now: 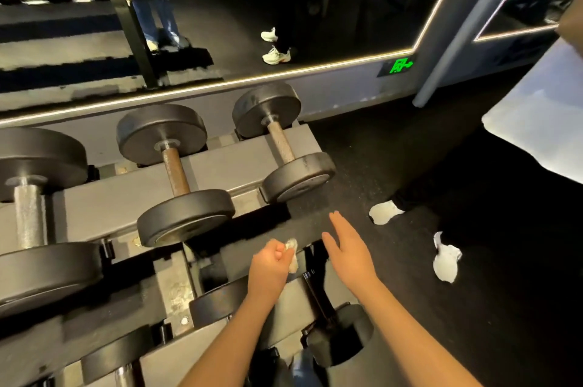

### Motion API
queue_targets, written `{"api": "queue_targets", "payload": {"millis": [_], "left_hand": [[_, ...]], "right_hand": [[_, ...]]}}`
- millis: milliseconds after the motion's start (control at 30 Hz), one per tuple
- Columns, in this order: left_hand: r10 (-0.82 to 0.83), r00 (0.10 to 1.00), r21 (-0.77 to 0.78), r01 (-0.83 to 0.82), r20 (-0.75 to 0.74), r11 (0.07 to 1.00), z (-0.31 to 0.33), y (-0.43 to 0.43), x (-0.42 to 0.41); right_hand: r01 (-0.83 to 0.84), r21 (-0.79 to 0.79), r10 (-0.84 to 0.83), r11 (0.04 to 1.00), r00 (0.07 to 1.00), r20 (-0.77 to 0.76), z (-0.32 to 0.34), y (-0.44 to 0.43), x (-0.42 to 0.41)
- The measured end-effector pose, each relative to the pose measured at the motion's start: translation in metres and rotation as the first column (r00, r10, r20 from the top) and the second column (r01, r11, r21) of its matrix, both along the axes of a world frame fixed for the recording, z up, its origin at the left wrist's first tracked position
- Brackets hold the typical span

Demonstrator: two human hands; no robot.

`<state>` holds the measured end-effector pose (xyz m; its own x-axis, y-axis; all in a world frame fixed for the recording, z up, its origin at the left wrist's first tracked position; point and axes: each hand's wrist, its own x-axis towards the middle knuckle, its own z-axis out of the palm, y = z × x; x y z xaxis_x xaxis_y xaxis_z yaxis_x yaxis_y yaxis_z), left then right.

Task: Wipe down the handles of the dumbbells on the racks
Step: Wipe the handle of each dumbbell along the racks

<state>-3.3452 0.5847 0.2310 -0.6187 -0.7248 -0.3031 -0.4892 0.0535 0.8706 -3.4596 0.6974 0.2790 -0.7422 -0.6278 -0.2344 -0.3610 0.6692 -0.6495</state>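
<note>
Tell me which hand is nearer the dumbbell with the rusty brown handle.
Left. The left hand, gripping a white wipe, is beside the near plate of the dumbbell; the right hand is farther right.

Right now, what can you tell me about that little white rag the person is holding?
The rag is a small white wad, crumpled and soft-looking; whether it is thin cloth or paper tissue cannot be told. The left hand grips it in a closed fist, so only a bunched bit sticks out past the thumb and fingers. It is held over the lower part of the grey rack, near its right end, and appears to touch no dumbbell handle, only the hand.
</note>
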Motion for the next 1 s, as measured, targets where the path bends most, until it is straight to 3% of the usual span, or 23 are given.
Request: {"api": "queue_targets", "payload": {"millis": [167,333,433,533,600,800,900,1000], "left_hand": [[-0.177,0.972,-0.032,0.184,0.152,0.982,-0.031,0.03,0.016],[-0.112,0.968,0.003,0.114,0.224,0.993,-0.055,0.056,0.028],[-0.075,0.971,0.002,0.077,0.228,0.997,-0.074,0.071,0.03],[-0.049,0.967,0.033,0.042,0.249,0.999,-0.093,0.084,0.026],[-0.016,0.969,0.045,0.006,0.245,0.999,-0.104,0.089,0.019],[0.158,0.975,0.042,-0.167,0.158,0.985,-0.131,0.094,-0.007],[0.303,0.947,-0.003,-0.304,0.108,0.953,-0.144,0.093,-0.023],[0.409,0.908,0.003,-0.411,0.096,0.912,-0.16,0.103,-0.038]], "right_hand": [[0.112,0.111,-0.122,0.988,0.988,0.09,-0.034,0.047,0.027],[0.052,0.299,-0.091,0.953,0.989,0.116,-0.081,0.09,0.038],[-0.086,0.432,0.02,0.898,0.988,0.156,-0.121,0.111,0.049],[-0.198,0.533,0.198,0.823,0.979,0.059,-0.153,0.132,0.059],[-0.221,0.508,0.263,0.833,0.965,-0.012,-0.162,0.138,0.058],[-0.275,0.402,0.314,0.874,0.949,-0.035,-0.185,0.145,0.026],[-0.192,0.221,0.219,0.956,0.97,-0.104,-0.199,0.148,0.029],[-0.08,0.098,0.087,0.992,0.994,-0.071,-0.2,0.144,0.035]]}}
